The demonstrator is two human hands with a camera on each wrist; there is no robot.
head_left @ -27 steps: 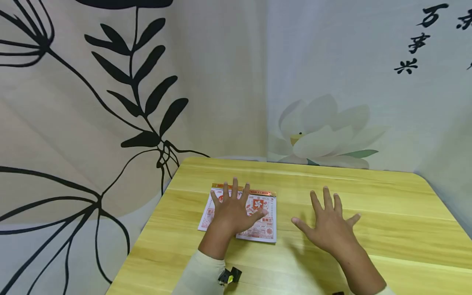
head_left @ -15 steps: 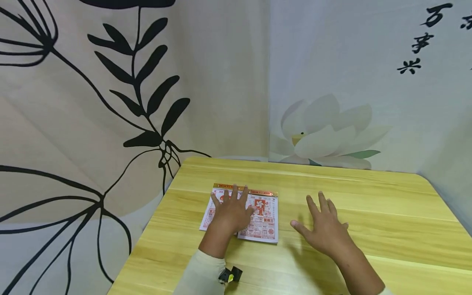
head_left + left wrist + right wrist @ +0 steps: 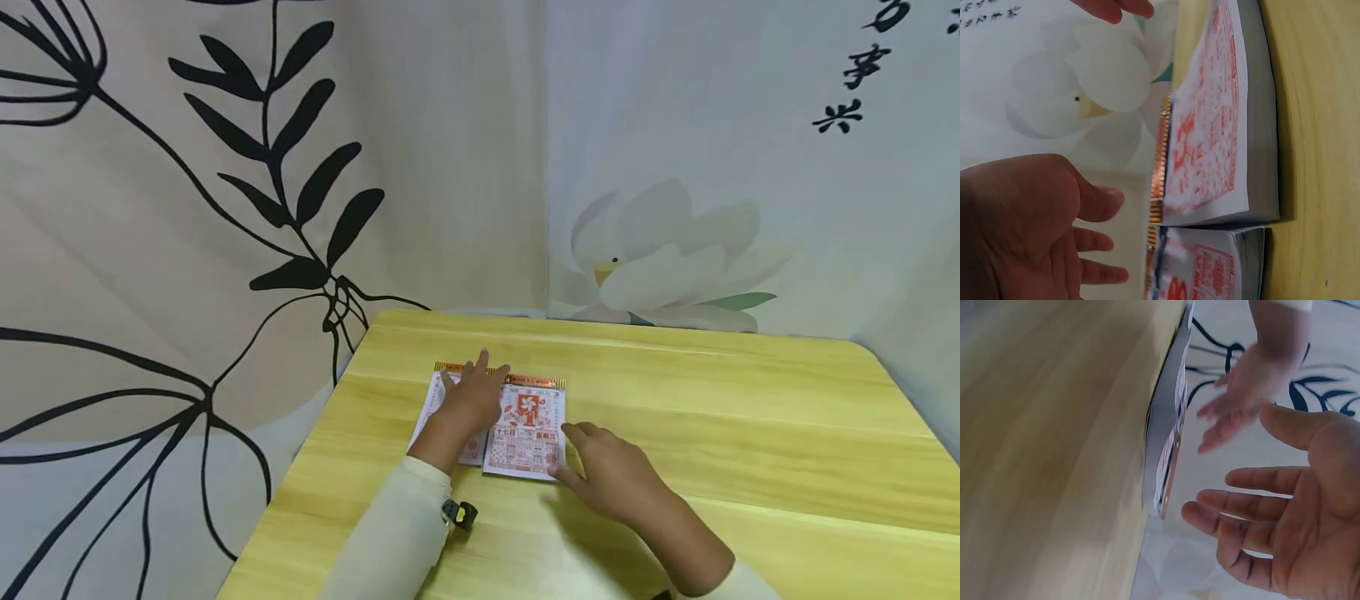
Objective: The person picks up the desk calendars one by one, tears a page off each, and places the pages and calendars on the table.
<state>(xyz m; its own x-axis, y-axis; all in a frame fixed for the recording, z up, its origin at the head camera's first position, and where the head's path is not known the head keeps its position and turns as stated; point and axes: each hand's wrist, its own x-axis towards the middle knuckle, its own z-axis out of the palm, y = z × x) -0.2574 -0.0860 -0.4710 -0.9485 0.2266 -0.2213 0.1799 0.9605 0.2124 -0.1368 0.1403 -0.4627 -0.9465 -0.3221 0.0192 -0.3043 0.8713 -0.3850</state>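
Observation:
Two tear-off calendars lie side by side, white pages printed in red with gold-and-red bound strips along their far edges. My left hand [image 3: 474, 402] hovers over the left calendar [image 3: 1200, 269], hiding much of it in the head view. Its fingers point toward the binding and hold nothing. The right calendar [image 3: 527, 429] shows almost whole. At its right edge is my right hand [image 3: 615, 475], thumb apart from loosely bent fingers. The right wrist view shows nothing in that palm. Thick page stacks show in the left wrist view.
The calendars rest on a yellow wood-grain table [image 3: 712, 400] with rounded far corners. Behind it hangs a pale curtain [image 3: 465, 167] with black plant prints and a lotus. A small black device [image 3: 460, 514] is strapped at the left wrist.
My right hand has moved left to the right calendar's edge, its spread fingers drawing together. My left hand has shifted slightly and turned over the left calendar. The calendars have stayed in place.

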